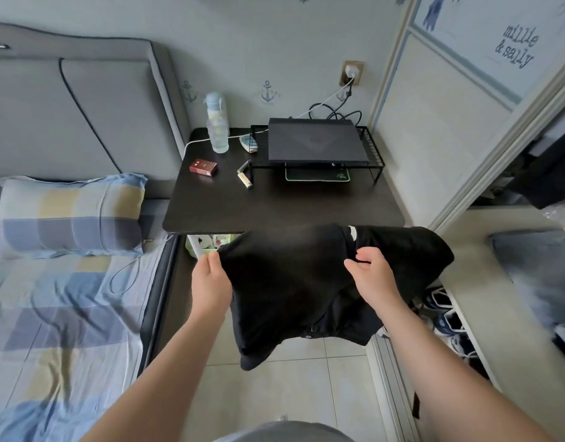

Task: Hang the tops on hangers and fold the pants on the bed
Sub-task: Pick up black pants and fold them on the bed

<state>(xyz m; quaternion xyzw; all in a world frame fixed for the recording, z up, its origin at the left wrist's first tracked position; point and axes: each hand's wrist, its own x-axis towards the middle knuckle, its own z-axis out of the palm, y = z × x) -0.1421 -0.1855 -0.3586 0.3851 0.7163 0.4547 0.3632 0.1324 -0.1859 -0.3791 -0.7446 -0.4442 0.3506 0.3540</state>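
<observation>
A black garment (306, 282) of soft, matte cloth hangs in the air between two bare hands, over the tiled floor (290, 387) and just on the near side of the dark table (275, 205). It droops in loose folds, with one rounded corner sagging lowest toward the near side (whether it is a top or pants cannot be told from here). The left hand (209, 279) pinches the garment's left edge, thumb on top of the cloth. The right hand (370, 275) has its fingers curled into a bunch of the fabric further right, and more cloth spills past it to the right.

The bed (51, 330) lies to the left, covered by a rumpled sheet checked in blue, grey and pale yellow. One pillow (71, 215) in the same check sits at its far end against a padded grey headboard (93, 100).

The table has a smooth, flat top with rounded corners. On it stand:
- one clear plastic bottle (217, 126) with a pale blue cap
- one small red box (203, 167)
- one black wire rack (375, 154) carrying one closed dark laptop (316, 141)

A flat mat with a green edge (318, 175) lies under the rack. On the far wall, a socket (351, 73) holds one white plug. Several shoes (443, 314) sit low on the right, beside a pale sliding door (434, 129).
</observation>
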